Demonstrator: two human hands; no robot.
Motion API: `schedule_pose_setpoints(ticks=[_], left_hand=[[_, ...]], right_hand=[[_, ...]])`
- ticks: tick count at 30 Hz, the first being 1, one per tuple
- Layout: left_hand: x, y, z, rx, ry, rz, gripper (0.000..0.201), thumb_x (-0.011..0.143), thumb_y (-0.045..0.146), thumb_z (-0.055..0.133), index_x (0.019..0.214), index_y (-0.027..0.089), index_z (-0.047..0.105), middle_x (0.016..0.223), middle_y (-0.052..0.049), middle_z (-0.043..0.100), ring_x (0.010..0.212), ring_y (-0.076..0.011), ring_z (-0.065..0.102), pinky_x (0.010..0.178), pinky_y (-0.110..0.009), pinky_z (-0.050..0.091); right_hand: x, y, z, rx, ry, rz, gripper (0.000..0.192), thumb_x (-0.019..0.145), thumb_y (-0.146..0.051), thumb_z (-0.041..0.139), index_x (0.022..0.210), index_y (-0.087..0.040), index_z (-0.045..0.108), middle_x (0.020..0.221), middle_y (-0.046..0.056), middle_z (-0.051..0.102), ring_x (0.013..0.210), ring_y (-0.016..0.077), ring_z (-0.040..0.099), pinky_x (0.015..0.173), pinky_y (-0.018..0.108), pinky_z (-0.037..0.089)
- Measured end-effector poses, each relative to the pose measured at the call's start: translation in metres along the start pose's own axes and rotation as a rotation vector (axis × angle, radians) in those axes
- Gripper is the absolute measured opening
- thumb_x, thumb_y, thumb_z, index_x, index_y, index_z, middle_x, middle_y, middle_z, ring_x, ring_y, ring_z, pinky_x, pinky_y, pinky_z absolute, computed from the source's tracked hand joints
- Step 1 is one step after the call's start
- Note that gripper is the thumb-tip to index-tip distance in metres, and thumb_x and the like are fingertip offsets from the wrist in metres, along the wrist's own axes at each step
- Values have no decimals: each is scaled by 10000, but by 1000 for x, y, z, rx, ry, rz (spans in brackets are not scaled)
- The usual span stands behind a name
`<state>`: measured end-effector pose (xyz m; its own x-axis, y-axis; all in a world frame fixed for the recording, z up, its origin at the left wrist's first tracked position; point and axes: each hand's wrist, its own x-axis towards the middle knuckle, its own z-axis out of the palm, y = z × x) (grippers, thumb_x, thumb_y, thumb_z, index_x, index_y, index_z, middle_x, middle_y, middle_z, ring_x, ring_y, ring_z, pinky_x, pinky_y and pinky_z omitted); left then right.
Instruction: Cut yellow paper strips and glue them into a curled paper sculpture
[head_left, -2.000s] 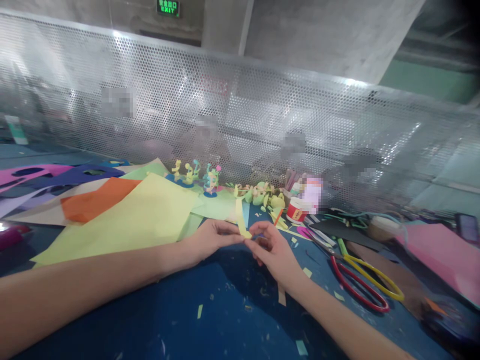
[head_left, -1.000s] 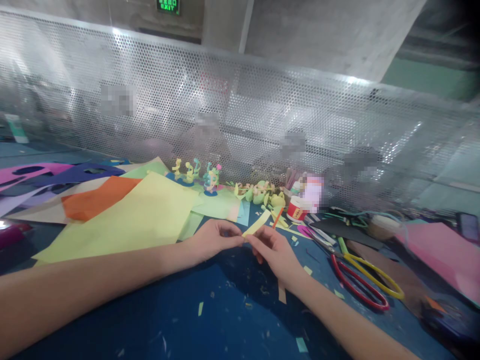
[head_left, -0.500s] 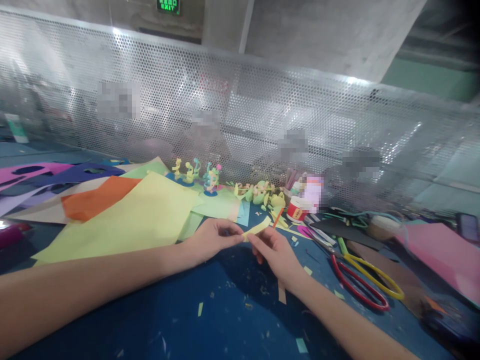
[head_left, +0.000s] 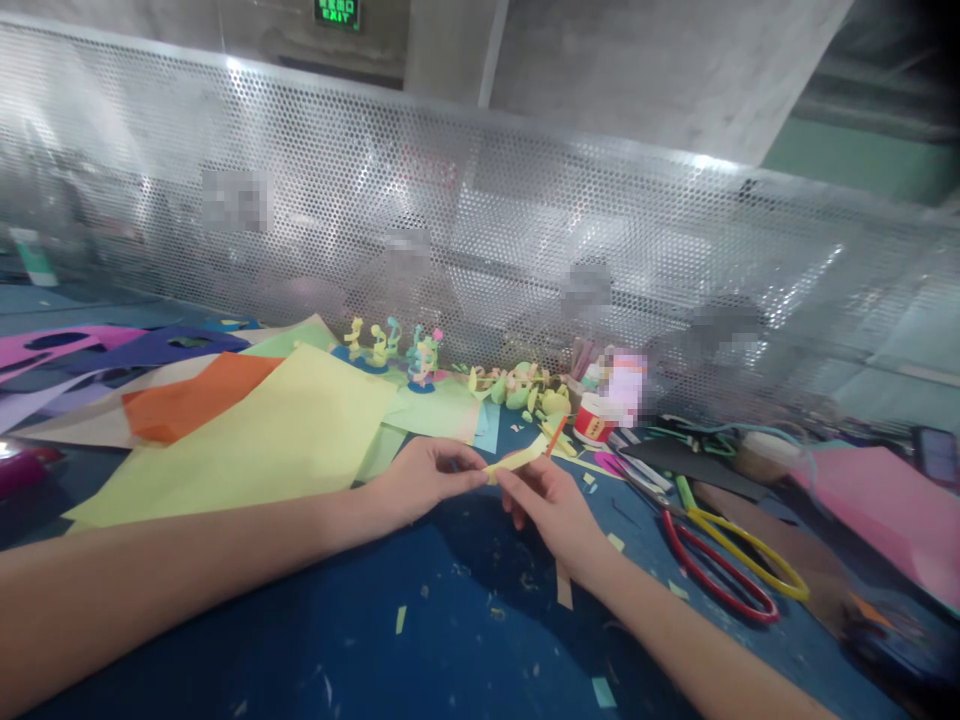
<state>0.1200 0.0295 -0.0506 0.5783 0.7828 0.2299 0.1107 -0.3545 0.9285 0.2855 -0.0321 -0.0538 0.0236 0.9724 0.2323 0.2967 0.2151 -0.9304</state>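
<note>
A narrow pale yellow paper strip [head_left: 519,458] is held in the air between my two hands. My left hand [head_left: 421,480] pinches its near left end between thumb and fingertips. Close beside it, the thumb and index finger of my right hand [head_left: 551,500] also close on the strip, whose far end sticks up to the right. An orange strip [head_left: 556,437] shows just behind my right hand. Under my left forearm and wrist lies a large pale yellow sheet [head_left: 262,450]. The fingertips partly hide the strip's lower end.
Red-and-yellow-handled scissors [head_left: 720,565] lie at the right, near brown and pink sheets [head_left: 885,510]. Behind stand a red-and-white tub [head_left: 592,418] and small curled paper figures [head_left: 422,362]. An orange sheet [head_left: 199,395] lies left. Paper scraps dot the blue table [head_left: 360,620]. A perforated metal screen [head_left: 480,220] rises behind.
The free end of the strip has shifted slightly to the right, and the fingers of my right hand have moved a little. My left hand stays in place.
</note>
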Motion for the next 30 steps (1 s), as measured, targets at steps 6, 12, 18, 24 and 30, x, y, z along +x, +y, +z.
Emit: schedule_pose_setpoints(ticks=[6, 12, 18, 24, 30], left_hand=[[0, -2, -1, 15, 48, 16, 271, 685, 428, 610, 782, 178, 651, 801, -25, 657, 739, -152, 573, 726, -266, 435], [2, -6, -3, 18, 66, 20, 252, 692, 406, 605, 758, 164, 626, 781, -30, 646, 717, -152, 573, 709, -269, 435], [3, -10, -3, 11, 83, 15, 232, 708, 393, 591, 761, 168, 621, 729, -15, 626, 683, -139, 560, 649, -245, 429], [3, -11, -4, 3, 114, 1, 224, 710, 383, 589, 772, 170, 619, 740, -16, 633, 686, -141, 564, 645, -249, 432], [1, -6, -3, 53, 93, 4, 263, 708, 420, 583, 774, 169, 620, 736, -18, 631, 685, -147, 556, 646, -259, 426]], right_hand=[[0, -3, 0, 30, 69, -2, 264, 761, -435, 555, 753, -175, 510, 565, -46, 497, 434, 79, 452, 426, 207, 380], [-4, -3, 1, -113, 148, -121, 226, 727, -408, 605, 734, -182, 614, 648, -9, 528, 485, 83, 422, 438, 214, 358], [-8, -5, 1, -236, 157, -265, 187, 752, -358, 589, 856, -250, 702, 640, -4, 518, 563, 109, 463, 504, 227, 384], [-11, -7, 2, -301, 154, -327, 185, 771, -317, 572, 885, -244, 699, 657, 4, 551, 604, 121, 485, 548, 230, 394], [-5, -3, 0, -342, 156, -299, 224, 797, -310, 535, 959, -239, 674, 638, -8, 503, 558, 110, 445, 530, 228, 364]])
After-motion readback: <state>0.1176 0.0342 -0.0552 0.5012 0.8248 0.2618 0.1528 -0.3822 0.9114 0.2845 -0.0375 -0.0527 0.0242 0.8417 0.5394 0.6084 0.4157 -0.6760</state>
